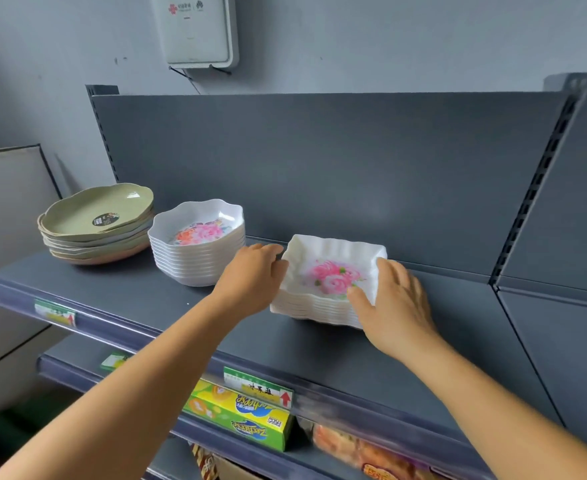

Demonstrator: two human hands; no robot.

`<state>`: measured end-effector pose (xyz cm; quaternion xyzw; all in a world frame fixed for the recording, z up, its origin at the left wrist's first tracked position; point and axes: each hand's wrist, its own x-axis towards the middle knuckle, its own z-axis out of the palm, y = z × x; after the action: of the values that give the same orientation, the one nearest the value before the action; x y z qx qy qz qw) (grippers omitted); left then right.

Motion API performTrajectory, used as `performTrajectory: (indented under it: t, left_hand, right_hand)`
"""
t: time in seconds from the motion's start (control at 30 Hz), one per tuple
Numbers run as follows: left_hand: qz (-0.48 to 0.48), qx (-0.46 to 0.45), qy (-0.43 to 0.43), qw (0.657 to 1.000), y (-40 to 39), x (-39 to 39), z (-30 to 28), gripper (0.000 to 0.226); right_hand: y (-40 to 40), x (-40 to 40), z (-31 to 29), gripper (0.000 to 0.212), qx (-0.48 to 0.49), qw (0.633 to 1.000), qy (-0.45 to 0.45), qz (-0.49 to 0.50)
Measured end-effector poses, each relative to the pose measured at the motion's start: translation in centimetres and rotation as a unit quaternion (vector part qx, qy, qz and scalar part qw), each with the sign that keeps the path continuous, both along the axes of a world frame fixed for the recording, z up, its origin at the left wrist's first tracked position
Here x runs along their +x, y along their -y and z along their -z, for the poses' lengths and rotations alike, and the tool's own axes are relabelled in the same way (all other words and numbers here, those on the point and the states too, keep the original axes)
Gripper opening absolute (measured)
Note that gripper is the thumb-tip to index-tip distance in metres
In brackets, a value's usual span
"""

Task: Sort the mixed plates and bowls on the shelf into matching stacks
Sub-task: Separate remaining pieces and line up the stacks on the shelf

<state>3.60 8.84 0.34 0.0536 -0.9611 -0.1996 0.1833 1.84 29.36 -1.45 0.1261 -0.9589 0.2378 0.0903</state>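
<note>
**Both hands bracketed the square-plate stack, right of the other two piles**

Head view. Three stacks stood along the grey shelf [167, 306], each seemingly of one kind. At the far left sat the green and pastel round plates [98, 216]. Just to their right, close but apparently not touching, stood the white scalloped bowls [198, 237] with a flower print inside. Further right, with a gap of bare shelf between, lay the square white plates [330, 271], a rose printed in the top one. This last stack sat near the back panel and its sides ran slightly askew to the shelf's front edge, the near-left corner turned toward the person.

The stack lay straight ahead of the hands and between them, so neither arm was clearly nearer. The left hand [254, 278] came in from the near left, forearm stretched long across the shelf lip, palm down, fingers loosely curled and touching the top plate's left rim. The right hand [396, 299] came from the near right, fingers spread and half open, draped over the stack's right and near edge, the thumb lying across the top plate's near rim. Neither hand had closed into a firm hold; both were cupped against the pile's opposite sides rather than lifting it, and whether the fingertips reached under any plate could not be told.

Judged from this layout, sorting looked nearly done, and the likely step was squaring or sliding this stack. That would depend on equal pressure from both sides, since the wavy rims might let upper plates skew.
</note>
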Motion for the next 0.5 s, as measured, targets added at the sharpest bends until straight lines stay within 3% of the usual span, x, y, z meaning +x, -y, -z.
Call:
performTrajectory:
  t: [0.03,0.13,0.27,0.5]
  left_hand:
    - [-0.005,-0.052,-0.020,0.998,0.8,0.3,0.2,0.021]
    - [-0.039,-0.185,-0.026,0.982,4.2,0.9,0.6,0.061]
    - [-0.072,-0.222,0.043,0.971,8.8,1.2,1.4,0.093]
    - [0.004,-0.232,0.003,0.973,13.5,0.6,2.0,0.082]
  right_hand:
    - [0.6,0.5,0.0,0.060,0.045,0.998,-0.046,-0.025]
    - [3.1,1.8,0.2,0.050,0.110,0.987,-0.088,-0.080]
    - [6.9,2.6,1.4,0.049,0.124,0.987,-0.083,-0.055]
    - [10.0,2.4,2.4,0.033,0.099,0.987,-0.123,0.015]
